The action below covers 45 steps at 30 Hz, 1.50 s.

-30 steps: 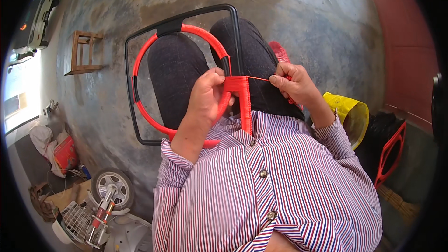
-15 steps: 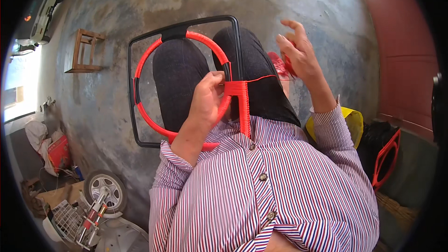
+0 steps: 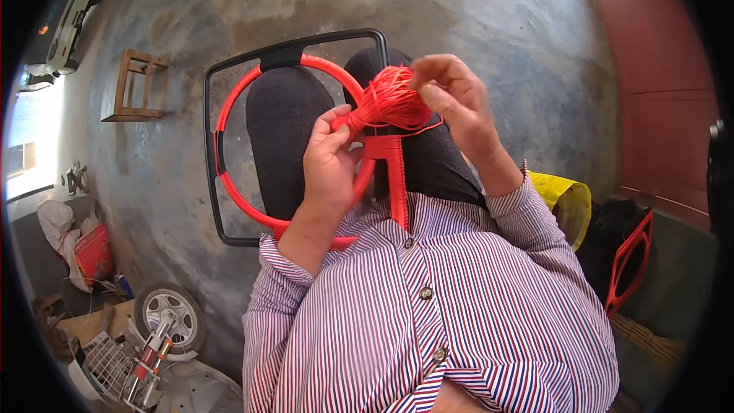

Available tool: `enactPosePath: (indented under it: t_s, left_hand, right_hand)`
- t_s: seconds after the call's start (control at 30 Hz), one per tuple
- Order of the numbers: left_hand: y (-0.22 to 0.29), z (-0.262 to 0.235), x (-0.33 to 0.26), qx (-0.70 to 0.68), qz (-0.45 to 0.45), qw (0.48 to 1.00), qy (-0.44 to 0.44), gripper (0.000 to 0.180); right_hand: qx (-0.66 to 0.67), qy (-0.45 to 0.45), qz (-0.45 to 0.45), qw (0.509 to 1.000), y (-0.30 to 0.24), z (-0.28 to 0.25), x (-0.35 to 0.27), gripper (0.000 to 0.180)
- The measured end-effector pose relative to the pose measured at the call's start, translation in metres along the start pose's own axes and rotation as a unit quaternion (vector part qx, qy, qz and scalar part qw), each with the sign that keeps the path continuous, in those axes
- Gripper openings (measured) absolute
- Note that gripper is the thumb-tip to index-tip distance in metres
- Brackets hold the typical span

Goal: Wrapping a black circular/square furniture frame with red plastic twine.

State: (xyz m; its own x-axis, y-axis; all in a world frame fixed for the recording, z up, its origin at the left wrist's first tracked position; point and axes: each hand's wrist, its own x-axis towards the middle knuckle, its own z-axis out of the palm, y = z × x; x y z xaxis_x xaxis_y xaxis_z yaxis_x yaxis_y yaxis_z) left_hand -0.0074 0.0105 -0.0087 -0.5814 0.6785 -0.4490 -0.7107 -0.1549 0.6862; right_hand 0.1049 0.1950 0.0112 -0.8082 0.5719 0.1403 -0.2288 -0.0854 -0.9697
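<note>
A black rectangular frame (image 3: 211,138) with a round inner ring (image 3: 235,93) wrapped mostly in red cord rests over my thighs. Its near right part carries a tightly wound red strip (image 3: 395,176). Above the ring's right side is a loose bundle of red cord (image 3: 390,99). My left hand (image 3: 329,164) pinches the bundle's gathered left end between thumb and fingers, its wrist lying over the ring. At the bundle's other end, my right hand (image 3: 461,103) has its fingers curled against the cord. One strand runs from the wound strip toward the right hand.
A small wooden stool (image 3: 134,88) lies tipped on the concrete floor to the far left. A wheel (image 3: 172,317) and white parts are at the lower left. On my right are a yellow bag (image 3: 569,203), a red-edged frame (image 3: 633,260) and a red door (image 3: 657,84).
My right hand has come down and left, bringing the cord bundle over the frame. My left hand has shifted from the ring to the bundle's end. The frame has barely moved.
</note>
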Motion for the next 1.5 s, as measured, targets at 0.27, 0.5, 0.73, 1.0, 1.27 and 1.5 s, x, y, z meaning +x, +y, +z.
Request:
enactPosePath:
  t_s: [0.27, 0.5, 0.73, 1.0, 1.27, 1.5]
  left_hand:
    - [-0.007, -0.009, 0.007, -0.100, -0.082, 0.992, -0.004, 0.037]
    - [0.002, 0.009, 0.001, -0.052, -0.140, 0.989, -0.019, 0.040]
    - [0.006, 0.010, -0.001, -0.082, -0.161, 0.980, -0.080, 0.034]
    - [0.000, -0.002, 0.005, -0.050, -0.160, 0.984, -0.063, 0.028]
    - [0.008, 0.014, -0.002, -0.005, -0.119, 0.992, -0.048, 0.025]
    - [0.004, 0.009, 0.000, 0.018, -0.094, 0.994, -0.059, 0.020]
  right_hand:
    - [-0.266, -0.065, 0.106, 0.956, 0.017, -0.019, -0.022, 0.017]
    - [-0.453, -0.203, 0.088, 0.864, -0.005, 0.003, -0.011, 0.033]
    - [-0.409, -0.078, -0.065, 0.907, 0.016, 0.003, -0.026, 0.032]
    - [0.163, 0.004, 0.072, 0.984, 0.000, -0.066, -0.035, 0.032]
    - [0.449, -0.098, -0.049, 0.887, -0.042, -0.145, -0.051, 0.030]
    - [0.335, 0.115, 0.142, 0.924, -0.036, -0.088, -0.043, 0.024]
